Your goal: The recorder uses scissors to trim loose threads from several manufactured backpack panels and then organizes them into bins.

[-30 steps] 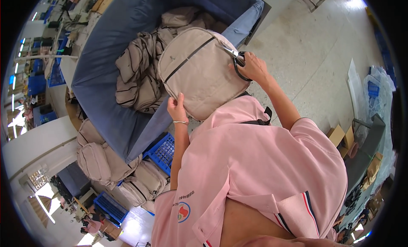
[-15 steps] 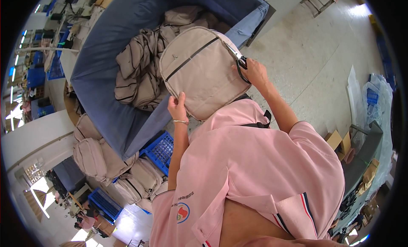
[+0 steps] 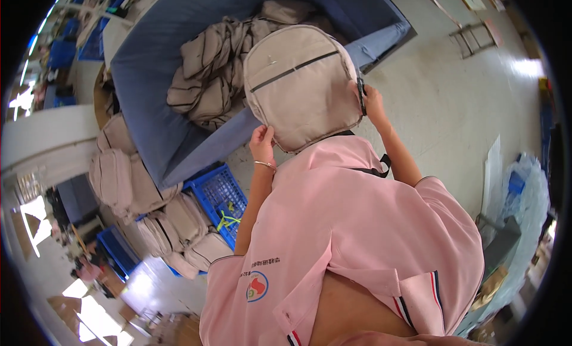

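Observation:
A beige backpack (image 3: 301, 93) with a dark zip line across its panel is held up in front of my body. My left hand (image 3: 262, 143) pinches its lower left edge between thumb and fingers. At the bag's right edge, my right hand (image 3: 374, 103) is closed around black-handled scissors (image 3: 361, 96). Fingers of that hand also touch the bag's side. The scissors stand nearly edge-on, so their blades barely show.
Beyond the bag is a big blue fabric-lined bin (image 3: 146, 78) heaped with beige bags (image 3: 208, 54). To the left, more beige backpacks (image 3: 113, 179) are piled beside a blue plastic crate (image 3: 217, 191). A metal-legged stool (image 3: 473, 41) stands far right on the concrete floor.
The scissors have turned: their blades lay across the bag's right side before and now hardly show. The view has shifted. My left hand keeps its grip on the bag's edge.

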Tool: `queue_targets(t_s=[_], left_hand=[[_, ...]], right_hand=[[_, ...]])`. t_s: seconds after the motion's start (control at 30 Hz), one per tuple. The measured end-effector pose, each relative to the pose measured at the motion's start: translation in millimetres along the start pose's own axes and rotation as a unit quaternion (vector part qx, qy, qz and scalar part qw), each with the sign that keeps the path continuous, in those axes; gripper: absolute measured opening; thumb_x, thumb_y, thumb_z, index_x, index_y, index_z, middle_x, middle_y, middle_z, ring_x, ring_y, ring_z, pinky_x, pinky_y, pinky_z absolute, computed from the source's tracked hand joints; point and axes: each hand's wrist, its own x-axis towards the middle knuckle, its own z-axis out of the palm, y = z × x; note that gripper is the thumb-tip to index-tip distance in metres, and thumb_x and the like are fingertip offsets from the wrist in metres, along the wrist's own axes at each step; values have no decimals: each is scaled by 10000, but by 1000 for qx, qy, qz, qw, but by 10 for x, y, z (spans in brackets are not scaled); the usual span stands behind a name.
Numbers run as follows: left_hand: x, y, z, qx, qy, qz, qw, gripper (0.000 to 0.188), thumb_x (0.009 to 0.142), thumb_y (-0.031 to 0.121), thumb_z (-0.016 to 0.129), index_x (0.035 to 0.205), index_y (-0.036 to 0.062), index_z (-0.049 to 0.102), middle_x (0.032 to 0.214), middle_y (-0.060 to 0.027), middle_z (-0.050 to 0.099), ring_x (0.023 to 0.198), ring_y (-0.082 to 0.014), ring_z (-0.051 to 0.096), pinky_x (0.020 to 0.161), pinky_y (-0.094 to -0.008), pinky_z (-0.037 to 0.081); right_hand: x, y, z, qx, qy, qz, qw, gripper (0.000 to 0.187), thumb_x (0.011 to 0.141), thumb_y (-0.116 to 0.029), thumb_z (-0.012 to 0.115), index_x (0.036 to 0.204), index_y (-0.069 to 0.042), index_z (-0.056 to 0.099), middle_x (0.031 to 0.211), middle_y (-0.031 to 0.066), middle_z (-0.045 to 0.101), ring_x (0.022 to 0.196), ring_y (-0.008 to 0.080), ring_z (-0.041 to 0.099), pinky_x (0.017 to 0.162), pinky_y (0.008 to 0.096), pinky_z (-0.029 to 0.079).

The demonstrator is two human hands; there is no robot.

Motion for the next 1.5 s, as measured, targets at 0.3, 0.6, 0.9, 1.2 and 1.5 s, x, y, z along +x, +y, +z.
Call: queue_targets(t_s=[0.3,0.6,0.9,1.2,1.5], left_hand=[[-26,479,78,102,165,291,937,73,884,85,683,884,21,650,784,2,615,709,-89,534,687,-231,451],[-504,2355,22,369,57,525,765,39,854,90,658,878,63,644,828,-69,621,793,-270,586,728,-357,458],[-582,3331,379,533,-71,574,617,48,846,135,636,841,88,629,852,-43,601,869,-253,567,841,-347,398],[1030,2105,552,528,-39,492,690,15,855,162,648,840,161,646,923,41,614,1007,-187,563,1093,-532,207],[1128,2075,642,476,-41,473,740,28,854,171,665,847,150,648,959,49,618,1058,-186,556,1136,-604,98]], right_hand=[[291,-733,-172,16,24,-100,995,492,866,-393,733,765,5,462,626,160,434,577,258,374,548,374,385],[875,-2478,-697,130,-18,-396,909,308,764,-153,788,868,-24,529,850,125,583,766,294,562,706,347,482],[716,-2759,-538,246,-215,-333,885,368,723,-100,840,1022,-46,633,869,36,671,785,98,610,742,244,489],[961,-1580,170,102,-232,-197,947,491,763,-382,815,790,-8,498,660,156,537,601,318,528,574,399,428],[1034,-1466,94,-58,-254,-352,899,591,827,-553,686,957,-6,503,922,166,555,854,398,600,680,476,470]])
